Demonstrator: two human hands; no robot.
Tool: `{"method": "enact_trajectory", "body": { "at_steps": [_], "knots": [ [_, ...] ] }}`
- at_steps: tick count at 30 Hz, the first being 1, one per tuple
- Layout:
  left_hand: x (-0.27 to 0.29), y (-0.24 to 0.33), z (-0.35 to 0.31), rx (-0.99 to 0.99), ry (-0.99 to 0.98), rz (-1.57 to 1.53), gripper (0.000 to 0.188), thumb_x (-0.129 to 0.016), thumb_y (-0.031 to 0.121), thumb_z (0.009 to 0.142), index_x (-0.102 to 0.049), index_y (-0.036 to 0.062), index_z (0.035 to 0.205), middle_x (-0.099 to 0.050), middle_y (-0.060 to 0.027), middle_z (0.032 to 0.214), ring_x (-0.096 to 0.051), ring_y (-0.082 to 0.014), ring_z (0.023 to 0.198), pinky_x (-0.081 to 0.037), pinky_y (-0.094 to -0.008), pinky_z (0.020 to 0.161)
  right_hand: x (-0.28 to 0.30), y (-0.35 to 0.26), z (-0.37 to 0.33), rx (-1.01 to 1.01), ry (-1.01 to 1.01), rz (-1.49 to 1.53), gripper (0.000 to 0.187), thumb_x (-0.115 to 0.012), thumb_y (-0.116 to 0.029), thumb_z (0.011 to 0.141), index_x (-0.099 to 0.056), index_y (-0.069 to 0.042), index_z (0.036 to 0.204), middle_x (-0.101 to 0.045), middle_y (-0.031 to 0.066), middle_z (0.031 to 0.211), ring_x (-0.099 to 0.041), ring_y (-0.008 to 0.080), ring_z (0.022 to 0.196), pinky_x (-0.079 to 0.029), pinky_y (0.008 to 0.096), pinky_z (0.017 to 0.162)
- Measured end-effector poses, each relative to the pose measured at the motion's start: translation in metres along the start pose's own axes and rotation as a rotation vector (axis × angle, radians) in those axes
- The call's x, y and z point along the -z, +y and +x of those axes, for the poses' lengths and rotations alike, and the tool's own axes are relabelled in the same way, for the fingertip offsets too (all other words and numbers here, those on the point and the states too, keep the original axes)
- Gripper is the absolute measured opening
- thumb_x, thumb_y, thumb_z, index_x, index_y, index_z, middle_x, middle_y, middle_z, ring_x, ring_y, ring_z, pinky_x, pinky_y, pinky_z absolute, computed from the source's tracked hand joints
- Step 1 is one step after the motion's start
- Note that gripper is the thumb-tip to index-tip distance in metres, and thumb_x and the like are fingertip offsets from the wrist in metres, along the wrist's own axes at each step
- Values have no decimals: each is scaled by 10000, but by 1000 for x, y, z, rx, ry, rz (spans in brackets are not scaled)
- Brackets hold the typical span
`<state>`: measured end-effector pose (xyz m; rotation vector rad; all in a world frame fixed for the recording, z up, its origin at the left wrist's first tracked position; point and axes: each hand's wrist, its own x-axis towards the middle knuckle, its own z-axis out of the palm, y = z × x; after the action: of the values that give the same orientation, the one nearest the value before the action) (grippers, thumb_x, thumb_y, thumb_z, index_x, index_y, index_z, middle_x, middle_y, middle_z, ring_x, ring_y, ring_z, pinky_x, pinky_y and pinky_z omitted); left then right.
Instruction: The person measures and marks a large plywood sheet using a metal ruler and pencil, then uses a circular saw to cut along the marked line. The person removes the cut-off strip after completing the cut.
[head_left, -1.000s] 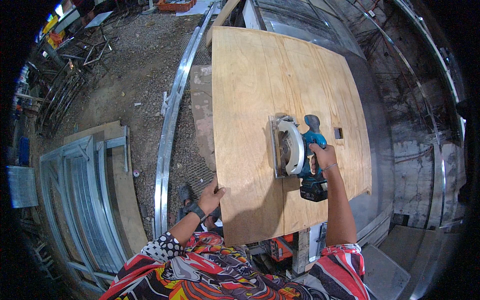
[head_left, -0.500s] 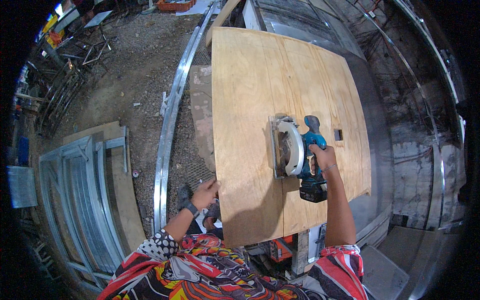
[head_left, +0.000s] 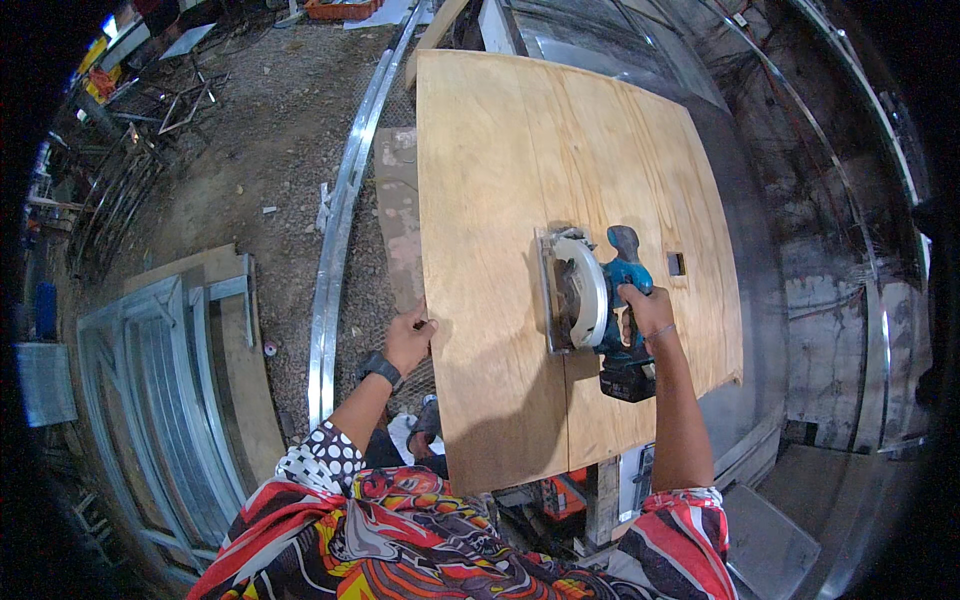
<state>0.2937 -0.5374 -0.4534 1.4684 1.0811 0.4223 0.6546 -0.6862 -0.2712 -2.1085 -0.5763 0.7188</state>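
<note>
A large plywood sheet (head_left: 490,170) lies in front of me, with a small square cutout toward its right side. A teal cordless circular saw (head_left: 590,290) with a pale blade guard and a black battery rests on it. My right hand (head_left: 648,312) is wrapped round the saw's handle. A straight line runs from the saw down to the sheet's near edge, and a fainter line continues beyond the saw. At the sheet's left edge, my left hand (head_left: 406,342) has its fingers bent against the wood, thumb side at the rim; the underside of its grip is hidden.
Long metal channels (head_left: 345,215) run along the sheet's left side. Welded metal frames (head_left: 165,390) lie on gravelly ground at lower left. A stained wall (head_left: 835,335) stands to the right. An orange item (head_left: 563,496) sits beneath the sheet's near edge.
My left hand has moved forward along the plywood's left edge and come against it. The saw and my right hand hold nearly the same place on the sheet.
</note>
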Motion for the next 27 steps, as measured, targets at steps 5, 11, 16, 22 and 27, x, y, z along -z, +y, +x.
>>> {"method": "enact_trajectory", "body": {
  "at_steps": [5,11,16,22,27],
  "knots": [
    [0,17,-5,23,-10,-20,589,-629,57,983,-462,71,1548,-730,-93,989,-629,-131,755,-547,-311,690,2,0,4,0,5,5,279,-705,-244,888,-624,21,852,-574,99,545,-529,213,362,-414,378,335],
    [1,16,-8,18,0,-7,580,-637,73,978,-478,65,1536,-736,-115,1049,-672,-141,873,-555,-314,786,-1,-6,1,-26,-7,20,306,-709,-240,873,-635,57,895,-587,115,578,-547,222,392,-418,384,352],
    [-1,7,-7,-34,39,-7,555,-642,68,969,-507,50,1507,-742,-142,1057,-700,-158,928,-558,-320,812,0,-7,4,-17,-14,21,303,-710,-241,875,-639,53,898,-594,117,587,-549,223,392,-412,385,352],
    [-2,15,-14,13,31,35,545,-641,65,969,-518,66,1500,-746,-138,1033,-684,-150,844,-567,-325,769,1,-5,8,-1,-5,3,317,-717,-245,876,-654,62,927,-600,117,596,-560,223,401,-411,386,355],
    [2,17,-7,-15,23,50,547,-642,65,971,-519,87,1504,-734,-115,996,-648,-142,793,-564,-319,747,-3,-19,9,-21,-7,7,306,-715,-234,881,-653,55,961,-609,115,635,-556,219,404,-416,376,355]
  ]
}}
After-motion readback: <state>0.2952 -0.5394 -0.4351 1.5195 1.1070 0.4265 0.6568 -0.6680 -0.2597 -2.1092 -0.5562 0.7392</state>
